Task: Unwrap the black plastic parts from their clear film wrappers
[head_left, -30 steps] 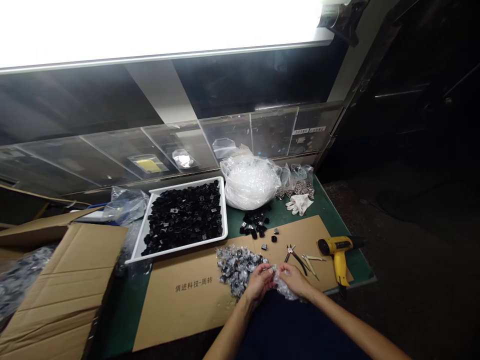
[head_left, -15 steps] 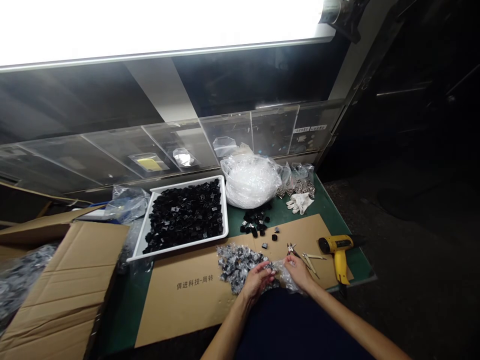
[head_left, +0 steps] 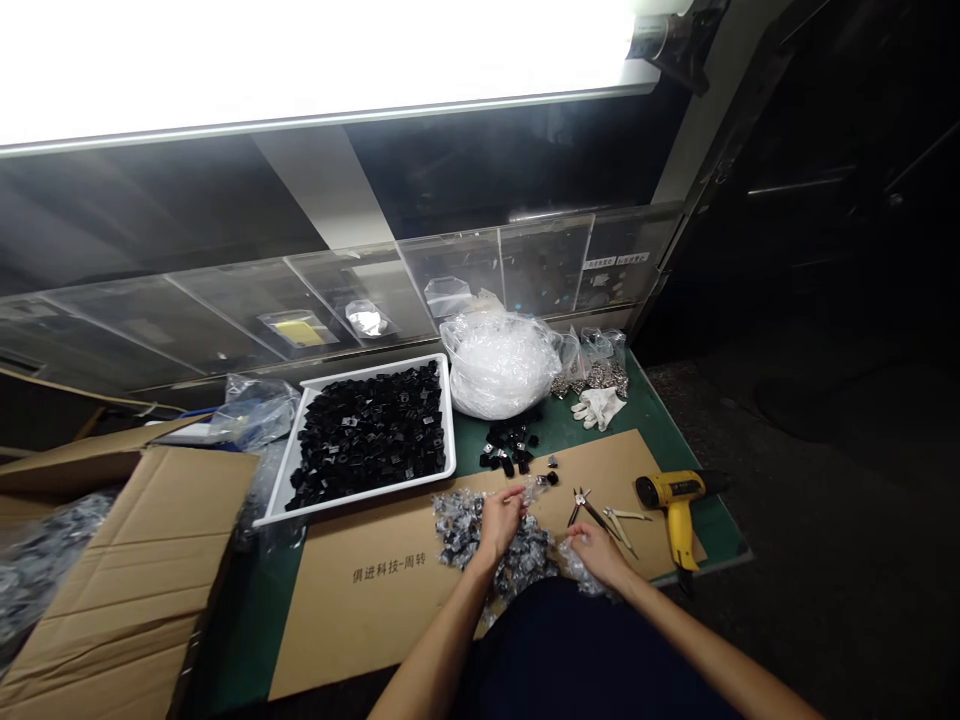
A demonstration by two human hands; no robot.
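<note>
Small pouch at the left fingertips, beside loose black parts

Left hand (head_left: 501, 522): grip narrow, pinching a clear pouch (head_left: 533, 490) above the wrapped parts (head_left: 459, 532); whether it held a part, I could not tell. Right hand (head_left: 596, 553): fingers curled at the clear film (head_left: 579, 572), near the cutters (head_left: 591, 507); grip on it unclear. Both worked over cardboard (head_left: 337, 630) on the green surface (head_left: 244, 625). Tray (head_left: 451, 430) of black parts beyond; heat gun (head_left: 680, 520) off to the right. Risks, as I judged: thin film could have clung to fingers, doubling up pouches; a sweeping wrist could have mixed loose parts into the wrapped heap; cutter tips could have snagged film.
</note>
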